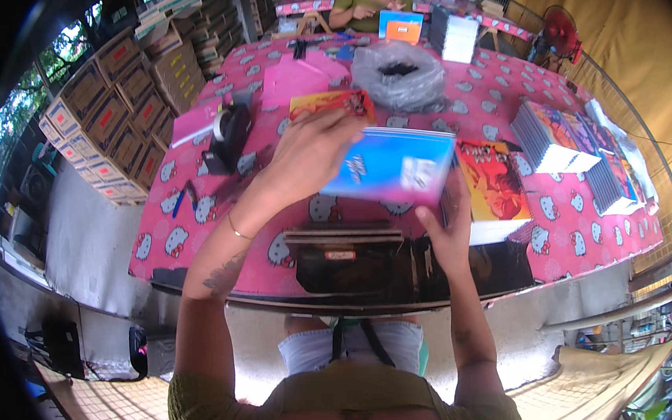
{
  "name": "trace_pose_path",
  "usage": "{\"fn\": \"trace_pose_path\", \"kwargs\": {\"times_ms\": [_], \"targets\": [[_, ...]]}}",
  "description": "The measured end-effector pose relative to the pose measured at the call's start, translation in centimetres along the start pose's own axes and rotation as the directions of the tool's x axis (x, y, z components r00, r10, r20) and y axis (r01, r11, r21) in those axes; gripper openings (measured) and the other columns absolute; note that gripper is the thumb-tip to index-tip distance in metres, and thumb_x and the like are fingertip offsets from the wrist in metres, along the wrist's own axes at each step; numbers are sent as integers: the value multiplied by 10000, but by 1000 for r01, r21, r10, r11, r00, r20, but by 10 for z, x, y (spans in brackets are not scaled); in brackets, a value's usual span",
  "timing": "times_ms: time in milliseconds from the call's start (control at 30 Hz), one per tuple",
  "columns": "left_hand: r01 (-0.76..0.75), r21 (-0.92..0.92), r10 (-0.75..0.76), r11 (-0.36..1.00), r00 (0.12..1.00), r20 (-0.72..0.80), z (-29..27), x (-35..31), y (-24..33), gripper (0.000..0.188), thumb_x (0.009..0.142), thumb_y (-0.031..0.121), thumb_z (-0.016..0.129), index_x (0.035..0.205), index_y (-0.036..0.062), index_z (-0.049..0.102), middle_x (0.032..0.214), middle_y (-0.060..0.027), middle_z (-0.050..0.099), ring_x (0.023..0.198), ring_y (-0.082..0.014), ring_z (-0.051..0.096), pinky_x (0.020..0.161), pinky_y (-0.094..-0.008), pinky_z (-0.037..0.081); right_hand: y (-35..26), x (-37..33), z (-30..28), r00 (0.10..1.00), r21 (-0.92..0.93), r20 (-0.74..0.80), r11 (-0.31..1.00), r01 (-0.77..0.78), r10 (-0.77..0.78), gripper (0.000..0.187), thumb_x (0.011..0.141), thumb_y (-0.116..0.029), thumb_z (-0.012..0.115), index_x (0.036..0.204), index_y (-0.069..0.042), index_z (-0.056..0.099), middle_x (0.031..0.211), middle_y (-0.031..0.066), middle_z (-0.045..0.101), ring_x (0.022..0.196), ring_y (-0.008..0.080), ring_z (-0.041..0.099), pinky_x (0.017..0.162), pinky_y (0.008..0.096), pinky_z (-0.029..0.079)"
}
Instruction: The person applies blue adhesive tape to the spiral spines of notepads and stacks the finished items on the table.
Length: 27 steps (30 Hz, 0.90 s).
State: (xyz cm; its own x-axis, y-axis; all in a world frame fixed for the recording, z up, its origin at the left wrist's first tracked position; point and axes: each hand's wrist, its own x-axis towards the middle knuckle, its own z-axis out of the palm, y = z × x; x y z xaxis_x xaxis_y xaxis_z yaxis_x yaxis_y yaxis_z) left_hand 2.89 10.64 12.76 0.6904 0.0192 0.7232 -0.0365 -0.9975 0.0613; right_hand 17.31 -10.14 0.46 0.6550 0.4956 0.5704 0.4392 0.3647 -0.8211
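A blue and pink notebook [383, 162], slightly blurred, is raised above the table's near middle. My left hand [313, 154] has its bent fingers closed over the notebook's left end. Close to the notebook's right edge is my right hand [449, 227], its thumb spread away from the fingers; part of the fingers is smeared. Just right of that hand lies a stack of red and yellow notebooks [499, 187]. Another red and yellow notebook [301, 104] lies beyond my left hand and is partly covered by it.
The table has a pink character-print cover [213, 267]. A black tape dispenser [227, 138] stands left, a clear plastic bag [400, 77] behind. More notebook stacks [551, 140] sit right. A black pouch [348, 262] lies at the front. Opposite sits another person [368, 7].
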Motion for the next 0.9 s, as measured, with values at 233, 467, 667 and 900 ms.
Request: {"fn": "trace_pose_path", "kwargs": {"times_ms": [233, 467, 667, 900], "targets": [[-47, -45, 52, 998, 993, 110, -30, -23, 46, 177, 886, 94, 685, 1055, 42, 680, 844, -99, 643, 769, -286, 635, 720, -419, 461, 40, -43, -4, 964, 296, 177, 923, -246, 200, 345, 922, 14, 708, 1238, 7, 568, 1152, 95, 704, 1085, 129, 650, 966, 282, 488], [-74, 47, 64, 996, 980, 186, -55, -27, 52, 214, 843, 72, 700, 1053, 42, 673, 844, -73, 635, 785, -255, 634, 710, -395, 435, 32, -39, 16, 948, 358, 236, 888, -290, 214, 342, 936, 27, 681, 1262, 8, 581, 1209, 84, 695, 1116, 141, 648, 1001, 289, 475], [-119, 86, 96, 989, 968, 231, -46, -26, 52, 230, 819, 74, 701, 1046, 52, 672, 868, -56, 627, 820, -233, 631, 762, -367, 414, 31, -43, 6, 916, 293, 287, 885, -363, 281, 373, 929, -4, 704, 1280, 9, 579, 1192, 63, 682, 1127, 149, 632, 1032, 320, 459], [-25, 264, -40, 964, 971, 237, 2, -133, 36, 334, 892, 122, 676, 1222, 72, 674, 1140, -85, 685, 1152, -229, 622, 1156, -559, 272, 29, -51, 21, 875, 189, 429, 925, -330, 224, 640, 939, -108, 718, 1485, -28, 394, 1322, 105, 583, 1238, 182, 549, 1046, 330, 437]]}}
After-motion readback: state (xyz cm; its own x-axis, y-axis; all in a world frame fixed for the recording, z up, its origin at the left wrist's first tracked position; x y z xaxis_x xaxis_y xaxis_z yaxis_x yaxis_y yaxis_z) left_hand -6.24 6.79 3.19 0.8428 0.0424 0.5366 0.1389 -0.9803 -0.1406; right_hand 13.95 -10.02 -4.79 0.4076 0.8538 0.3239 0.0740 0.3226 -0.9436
